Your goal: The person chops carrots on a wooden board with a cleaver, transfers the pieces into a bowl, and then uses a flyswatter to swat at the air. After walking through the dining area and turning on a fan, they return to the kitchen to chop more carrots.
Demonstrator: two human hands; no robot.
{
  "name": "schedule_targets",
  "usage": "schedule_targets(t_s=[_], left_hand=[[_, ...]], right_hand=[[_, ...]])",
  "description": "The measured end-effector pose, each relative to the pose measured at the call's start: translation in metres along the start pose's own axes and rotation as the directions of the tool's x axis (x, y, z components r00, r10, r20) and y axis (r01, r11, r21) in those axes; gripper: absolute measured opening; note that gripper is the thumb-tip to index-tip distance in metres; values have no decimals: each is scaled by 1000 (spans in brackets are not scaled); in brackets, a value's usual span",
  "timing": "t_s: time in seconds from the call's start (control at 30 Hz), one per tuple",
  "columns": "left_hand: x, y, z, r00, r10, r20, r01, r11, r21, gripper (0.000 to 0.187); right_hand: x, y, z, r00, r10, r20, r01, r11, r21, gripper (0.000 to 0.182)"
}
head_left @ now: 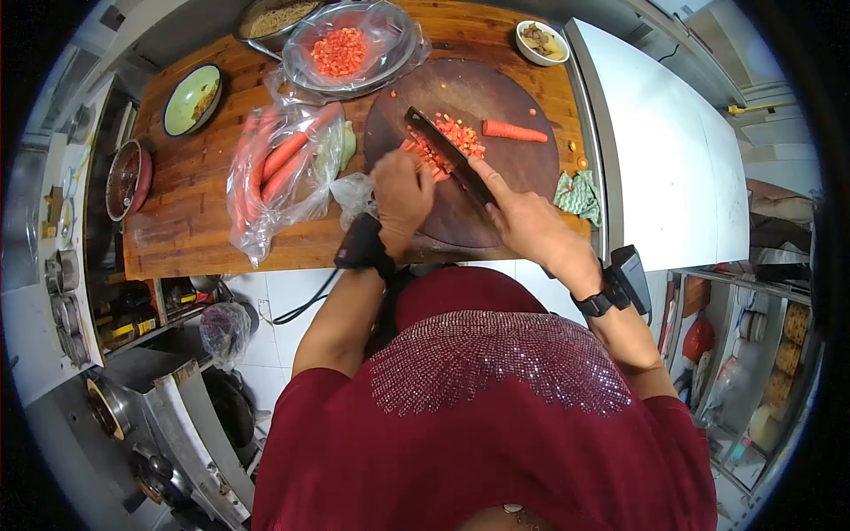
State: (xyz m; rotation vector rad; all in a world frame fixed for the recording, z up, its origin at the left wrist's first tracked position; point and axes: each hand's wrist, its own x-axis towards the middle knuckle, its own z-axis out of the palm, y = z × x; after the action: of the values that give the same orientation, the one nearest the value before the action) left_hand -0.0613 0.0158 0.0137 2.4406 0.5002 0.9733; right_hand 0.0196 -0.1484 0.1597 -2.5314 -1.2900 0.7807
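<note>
The right hand (531, 221) grips the handle of a dark knife (447, 155), forefinger stretched along its spine, the blade lying across the round cutting board (496, 195). The left hand (400, 190) is curled, fingers bent down onto carrot strips (425, 155) just beside the blade. Diced carrot (460, 134) is piled on the far side of the blade, and a whole piece of carrot (513, 132) lies apart, further right.

The likeliest mishap is a nicked knuckle, since the left fingers sit so close to the edge. Loose cubes could also roll off the board.

On the wooden worktop (177, 230), a plastic bag of whole carrots (274, 173) lies left of the board. A plastic-lined bowl of diced carrot (341, 49) stands beyond, and a green cloth (577, 195) lies at the right edge.
</note>
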Motion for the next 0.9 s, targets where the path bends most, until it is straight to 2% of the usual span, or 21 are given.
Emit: schedule_targets(t_s=[0.03, 0.1, 0.13, 0.17, 0.23, 0.27, 0.33, 0.43, 0.53, 0.63, 0.7, 0.87, 0.9], left_hand=[[2, -10, 6, 1000, -1, 2, 1, 1000, 0, 14], [12, -29, 17, 970, -163, -183, 167, 986, 7, 12], [13, -34, 18, 983, -145, -116, 154, 985, 74, 13], [11, -35, 21, 982, -147, -118, 156, 985, 72, 13], [14, -27, 18, 981, -194, 17, 190, 973, 131, 13], [15, -24, 18, 980, -197, 20, 193, 973, 130, 13], [15, -18, 18, 995, -102, 4, 99, 975, 198, 12], [15, -18, 22, 993, -113, 20, 105, 964, 244, 12], [16, -18, 27, 990, -139, 19, 129, 953, 274, 12], [17, -18, 28, 985, -164, 44, 146, 950, 276, 13], [16, -18, 28, 983, -177, 56, 154, 947, 281, 13], [16, -17, 26, 988, -154, 23, 142, 953, 269, 13], [15, -17, 24, 987, -161, -2, 157, 960, 230, 12]], right_hand=[[-1, 0, 1, 1000, 1, 2, -1, 1000, 1, 65], [-2, -2, 3, 999, -25, -21, 25, 1000, -7, 65], [-2, -3, 2, 999, -25, -20, 25, 1000, -9, 65], [-2, -4, 1, 1000, -23, 9, 23, 1000, -5, 65], [-1, -6, 1, 999, -18, 39, 18, 1000, -2, 64], [0, -5, 2, 999, -17, 44, 18, 1000, -6, 64], [2, -5, 4, 998, -10, 58, 10, 1000, -10, 64], [9, -8, 1, 997, -20, 68, 21, 1000, -16, 67], [16, -10, 0, 994, -22, 105, 14, 997, 74, 69], [28, 2, 32, 998, -17, 62, 16, 1000, 24, 70], [35, 1, 51, 994, -62, -87, 66, 997, 41, 69], [36, 2, 32, 994, -73, -83, 79, 995, 66, 68], [35, -5, 23, 998, -49, -29, 50, 999, 14, 67]])
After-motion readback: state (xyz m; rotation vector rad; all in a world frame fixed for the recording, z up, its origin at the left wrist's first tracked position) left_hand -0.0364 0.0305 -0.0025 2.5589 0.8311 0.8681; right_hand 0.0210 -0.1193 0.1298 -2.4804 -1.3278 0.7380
